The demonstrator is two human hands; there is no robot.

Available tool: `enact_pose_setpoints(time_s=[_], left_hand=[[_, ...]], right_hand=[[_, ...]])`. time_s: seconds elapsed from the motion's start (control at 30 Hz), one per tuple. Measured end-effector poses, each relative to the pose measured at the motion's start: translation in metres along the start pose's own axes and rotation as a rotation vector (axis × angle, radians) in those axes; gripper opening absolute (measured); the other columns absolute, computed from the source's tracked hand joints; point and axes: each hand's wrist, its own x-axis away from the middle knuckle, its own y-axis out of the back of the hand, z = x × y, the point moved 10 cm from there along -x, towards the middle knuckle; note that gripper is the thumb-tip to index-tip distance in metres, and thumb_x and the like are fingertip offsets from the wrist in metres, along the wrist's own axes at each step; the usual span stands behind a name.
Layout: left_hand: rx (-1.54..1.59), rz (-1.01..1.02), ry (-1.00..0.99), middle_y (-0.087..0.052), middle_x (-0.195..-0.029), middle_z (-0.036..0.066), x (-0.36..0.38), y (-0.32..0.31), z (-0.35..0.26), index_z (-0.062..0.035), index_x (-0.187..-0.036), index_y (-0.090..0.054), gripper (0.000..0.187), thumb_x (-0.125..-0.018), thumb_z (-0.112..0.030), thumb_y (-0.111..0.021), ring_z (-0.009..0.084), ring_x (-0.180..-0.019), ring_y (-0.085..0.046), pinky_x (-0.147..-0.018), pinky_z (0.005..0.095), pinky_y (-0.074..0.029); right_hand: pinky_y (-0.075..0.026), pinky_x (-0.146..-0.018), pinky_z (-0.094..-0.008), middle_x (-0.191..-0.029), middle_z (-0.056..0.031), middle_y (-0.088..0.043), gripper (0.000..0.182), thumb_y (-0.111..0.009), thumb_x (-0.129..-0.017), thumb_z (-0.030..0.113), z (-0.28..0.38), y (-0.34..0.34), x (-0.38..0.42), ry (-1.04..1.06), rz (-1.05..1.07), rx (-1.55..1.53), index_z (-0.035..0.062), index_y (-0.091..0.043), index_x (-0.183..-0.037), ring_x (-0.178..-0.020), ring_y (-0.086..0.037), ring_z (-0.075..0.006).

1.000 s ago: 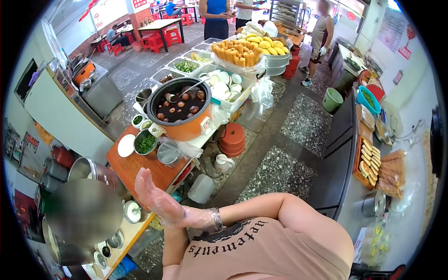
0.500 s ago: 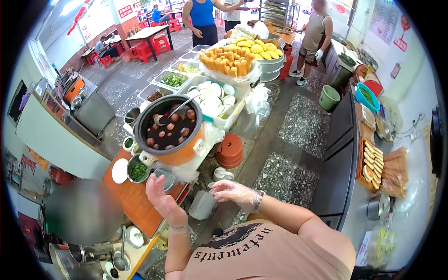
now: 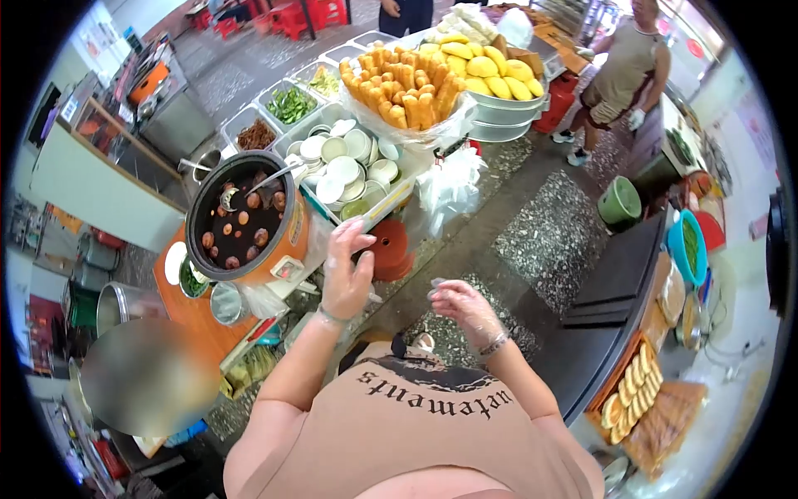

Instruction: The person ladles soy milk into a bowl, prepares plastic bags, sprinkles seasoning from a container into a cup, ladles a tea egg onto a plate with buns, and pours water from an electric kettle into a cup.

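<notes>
Head view looks down over my chest at both my hands, each in a thin clear plastic glove. My right hand [image 3: 465, 306] hangs just beside the orange stool stack [image 3: 389, 248], fingers loosely curled, holding nothing. My left hand [image 3: 345, 270] is raised between that stack and the orange cooker [image 3: 249, 220], fingers spread and empty, the nearest thing to it being the cooker's rim. Beyond the cooker, dark eggs float in brown broth with a ladle [image 3: 253, 187] leaning in it. Farther from the cooker sit the tray of white bowls [image 3: 349, 162] and, past that, the fried dough sticks [image 3: 399, 87].

I judge the main risk is my loose glove catching the cooker's edge or the ladle handle, slopping broth, or touching a hot wall.
</notes>
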Motion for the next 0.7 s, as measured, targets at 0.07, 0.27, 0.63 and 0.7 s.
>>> enact_pose_setpoints(time_s=[0.07, 0.27, 0.63, 0.7], left_hand=[[0.016, -0.013, 0.052, -0.044, -0.128, 0.018, -0.016, -0.022, 0.023, 0.0008, -0.128, -0.043, 0.045, -0.084, 0.001, -0.05, 0.0209, -0.093, -0.061, -0.092, 0.0355, -0.045], [0.111, 0.012, 0.134, -0.045, -0.126, 0.017, -0.072, -0.065, 0.097, -0.0008, -0.13, -0.042, 0.046, -0.085, -0.002, -0.053, 0.0201, -0.089, -0.062, -0.086, 0.0338, -0.047], [0.216, -0.151, 0.457, -0.047, -0.127, 0.011, -0.097, -0.035, 0.204, -0.0023, -0.133, -0.039, 0.043, -0.09, -0.003, -0.044, 0.0166, -0.094, -0.058, -0.084, 0.0309, -0.047], [0.274, -0.215, 0.481, -0.048, -0.125, 0.012, -0.085, -0.035, 0.214, -0.0014, -0.132, -0.039, 0.043, -0.09, -0.004, -0.044, 0.0176, -0.093, -0.058, -0.085, 0.0318, -0.047]], right_hand=[[-0.051, -0.083, -0.0289, -0.101, -0.0103, -0.065, 0.027, -0.055, -0.093, 0.016, 0.016, 0.019, -0.015, 0.02, -0.026, -0.093, 0.0013, -0.053, -0.115, -0.087, -0.062, -0.0151], [-0.052, -0.082, -0.03, -0.101, -0.0122, -0.065, 0.024, -0.053, -0.095, 0.014, 0.044, 0.047, -0.072, 0.026, 0.01, -0.177, 0.0012, -0.052, -0.114, -0.09, -0.063, -0.0178], [-0.05, -0.079, -0.0271, -0.097, -0.0083, -0.065, 0.024, -0.055, -0.094, 0.018, 0.114, 0.029, -0.212, -0.054, 0.01, 0.234, 0.0025, -0.054, -0.112, -0.087, -0.061, -0.014], [-0.049, -0.078, -0.0255, -0.097, -0.0065, -0.065, 0.023, -0.056, -0.093, 0.019, 0.116, 0.003, -0.233, -0.1, 0.127, 0.187, 0.0034, -0.055, -0.11, -0.086, -0.061, -0.0125]])
